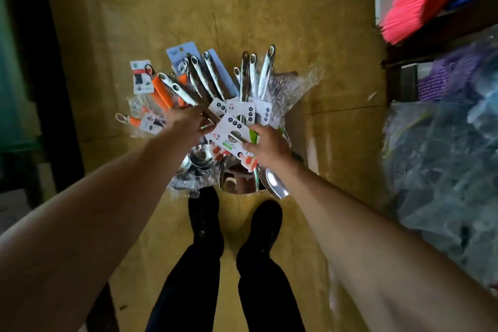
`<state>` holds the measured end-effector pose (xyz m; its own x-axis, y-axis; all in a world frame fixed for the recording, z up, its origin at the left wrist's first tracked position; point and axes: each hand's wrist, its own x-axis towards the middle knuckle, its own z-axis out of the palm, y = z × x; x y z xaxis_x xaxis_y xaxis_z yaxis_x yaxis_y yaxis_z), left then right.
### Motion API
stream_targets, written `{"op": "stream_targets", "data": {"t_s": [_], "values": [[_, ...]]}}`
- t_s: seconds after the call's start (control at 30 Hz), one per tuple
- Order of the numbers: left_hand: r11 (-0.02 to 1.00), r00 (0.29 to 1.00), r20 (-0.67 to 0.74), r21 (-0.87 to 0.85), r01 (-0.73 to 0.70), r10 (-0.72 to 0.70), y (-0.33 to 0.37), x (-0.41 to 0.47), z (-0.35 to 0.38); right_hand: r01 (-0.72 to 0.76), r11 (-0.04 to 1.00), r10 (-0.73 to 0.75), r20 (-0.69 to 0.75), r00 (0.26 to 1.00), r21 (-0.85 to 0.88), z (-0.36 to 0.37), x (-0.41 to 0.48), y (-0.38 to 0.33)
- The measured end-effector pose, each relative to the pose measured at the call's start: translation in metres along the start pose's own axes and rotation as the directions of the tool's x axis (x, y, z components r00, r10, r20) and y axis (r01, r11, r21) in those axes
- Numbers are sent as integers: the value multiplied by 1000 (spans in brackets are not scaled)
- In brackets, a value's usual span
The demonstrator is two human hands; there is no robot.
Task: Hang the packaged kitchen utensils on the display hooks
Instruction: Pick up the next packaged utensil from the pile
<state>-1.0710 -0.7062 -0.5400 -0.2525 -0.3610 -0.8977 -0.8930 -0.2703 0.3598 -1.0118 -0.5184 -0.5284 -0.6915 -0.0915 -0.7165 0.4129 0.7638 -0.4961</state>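
A pile of packaged kitchen utensils [215, 83] lies fanned out on the floor: steel ladles and spoons with white card labels, and some orange-handled tools [161, 91] at the left. My left hand [186, 121] grips a steel utensil handle [183, 94] near its card. My right hand [266, 143] pinches the white card label [231, 129] of the same utensil from the right. Steel ladle bowls [199, 159] show below the hands. No display hooks are in view.
The yellow-brown floor [269, 8] surrounds the pile. My two legs in dark trousers and shoes [264, 224] stand just below it. A shelf with pink and green brooms [404, 16] and plastic-wrapped goods [444, 156] fills the right. A dark frame [40, 62] stands at the left.
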Motion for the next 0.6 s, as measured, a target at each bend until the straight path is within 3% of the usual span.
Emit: {"op": "stream_targets", "data": {"t_s": [0.23,0.37,0.6], "values": [[994,994,-38,-24,-103,102,-11,13,-7,11,984,-32,-112,993,-179,22,8,3],[999,987,-156,-6,-45,43,-24,24,-20,27,964,-75,-174,982,-265,37,9,-7],[999,989,-141,5,39,-37,-36,31,-35,14,924,-112,-234,966,-382,47,5,-4]]}}
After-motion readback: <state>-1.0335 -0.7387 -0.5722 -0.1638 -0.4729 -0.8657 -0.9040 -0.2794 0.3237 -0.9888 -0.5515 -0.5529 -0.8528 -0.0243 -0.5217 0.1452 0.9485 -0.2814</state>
